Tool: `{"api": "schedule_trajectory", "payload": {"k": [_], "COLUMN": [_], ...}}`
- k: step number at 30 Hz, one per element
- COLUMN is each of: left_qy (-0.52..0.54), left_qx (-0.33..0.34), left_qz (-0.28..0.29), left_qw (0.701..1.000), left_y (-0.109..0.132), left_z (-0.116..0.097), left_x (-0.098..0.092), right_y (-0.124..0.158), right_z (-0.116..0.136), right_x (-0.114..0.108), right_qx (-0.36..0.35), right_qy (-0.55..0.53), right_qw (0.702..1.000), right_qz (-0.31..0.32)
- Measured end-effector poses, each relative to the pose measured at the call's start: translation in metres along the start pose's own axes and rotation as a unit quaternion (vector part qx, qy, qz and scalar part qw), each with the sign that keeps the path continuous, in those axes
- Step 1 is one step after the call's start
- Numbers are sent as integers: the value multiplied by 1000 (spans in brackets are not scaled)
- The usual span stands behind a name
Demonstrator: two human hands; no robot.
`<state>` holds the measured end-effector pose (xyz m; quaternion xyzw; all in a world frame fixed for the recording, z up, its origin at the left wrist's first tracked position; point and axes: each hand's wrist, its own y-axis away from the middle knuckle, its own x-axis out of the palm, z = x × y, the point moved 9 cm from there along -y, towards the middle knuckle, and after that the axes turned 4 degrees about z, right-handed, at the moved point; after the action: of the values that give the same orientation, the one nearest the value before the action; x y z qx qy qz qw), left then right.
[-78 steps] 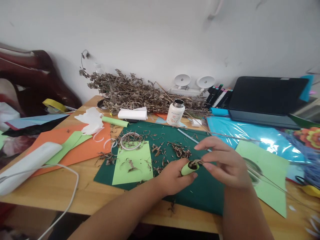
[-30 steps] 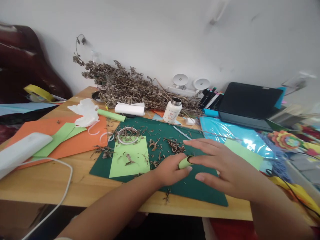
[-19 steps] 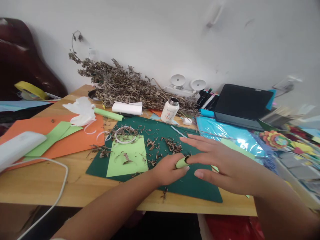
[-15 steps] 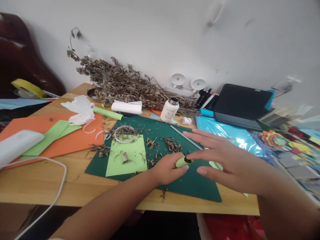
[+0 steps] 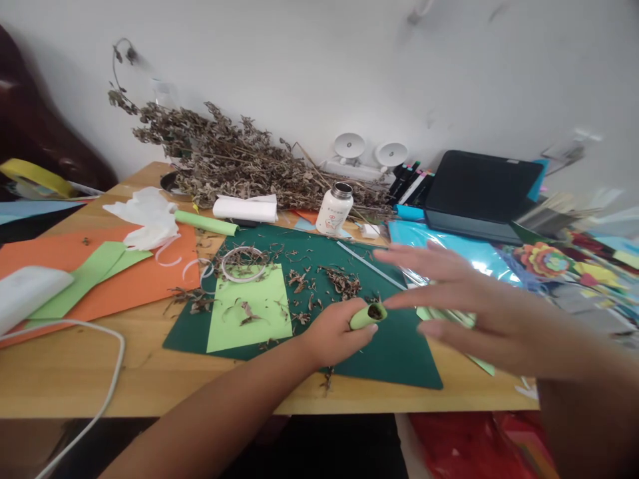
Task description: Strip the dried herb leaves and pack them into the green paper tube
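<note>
My left hand (image 5: pixel 335 334) is wrapped around a rolled green paper tube (image 5: pixel 368 316), tilted with its open end toward my right; dark dried bits show inside. Just right of the tube, my right hand (image 5: pixel 464 303) hovers with its fingers stretched apart, blurred by motion and holding nothing. Below both hands lies a dark green cutting mat (image 5: pixel 399 362). Crumbled dried leaves (image 5: pixel 342 282) are scattered over it. On its left part is a light green paper sheet (image 5: pixel 269 299) with leaf bits and a white ring (image 5: pixel 223 267), apparently a tape roll, at its top.
Dried plant stems (image 5: pixel 239 156) lie along the wall behind a white bottle (image 5: pixel 334 209) without a lid. Another green paper tube (image 5: pixel 207 223) rests beside crumpled white tissue (image 5: pixel 144 216). Orange paper (image 5: pixel 164 273) covers the left side; a black tablet case (image 5: pixel 479 193) stands back right.
My right hand has moved slightly right, away from the tube's mouth. The tube's open end now faces the camera more. The view has shifted a little.
</note>
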<state>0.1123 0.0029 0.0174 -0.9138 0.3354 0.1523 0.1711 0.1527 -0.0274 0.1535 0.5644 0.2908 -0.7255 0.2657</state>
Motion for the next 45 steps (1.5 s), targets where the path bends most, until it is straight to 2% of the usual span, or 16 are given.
{"api": "schedule_trajectory", "payload": {"k": [2,3,4,7,9,12,20,23,25,26,27,29,31,34,40,45], "left_qy": [-5,-6,-6,0,8,30,59,71,83,88,91,92,94,108,125,114], "left_qx": [-17,-22,-22,-1,16,11,-27,-32,-36,-39,-40,-40,-39,-29,-7,-13], "left_qz": [3,5,8,24,36,50,54,50,48,49,50,53,54,51,36,31], "left_qw": [1000,1000,1000,1000,999,998,996,996,995,994,994,994,993,992,992,993], "left_y": [0,0,-1,-1,-1,0,-1,-2,-2,-2,-2,-3,-3,-3,-3,-2], "left_z": [2,2,1,-3,-5,-2,5,7,8,8,8,8,9,11,11,10], "left_x": [-1,-1,-1,1,4,8,10,10,10,10,10,10,10,11,9,8], "right_y": [5,12,18,27,31,33,18,18,20,21,26,22,11,-10,-20,-17], "right_z": [-34,-60,-90,-165,-189,-199,-199,-193,-172,-155,-136,-93,-53,-16,-12,-9], "right_x": [-16,-24,-16,62,94,121,123,97,66,47,27,-1,-16,-7,16,-2], "right_qx": [59,125,211,395,426,447,433,429,412,391,318,163,72,15,-5,-10], "right_qy": [-48,-49,-30,30,45,64,-7,-63,-113,-149,-273,-469,-564,-644,-645,-627], "right_qw": [993,975,959,918,903,892,893,880,865,854,809,724,686,673,689,695], "right_qz": [-93,-176,-189,18,22,-11,-126,-194,-261,-309,-412,-480,-454,-364,-331,-351]}}
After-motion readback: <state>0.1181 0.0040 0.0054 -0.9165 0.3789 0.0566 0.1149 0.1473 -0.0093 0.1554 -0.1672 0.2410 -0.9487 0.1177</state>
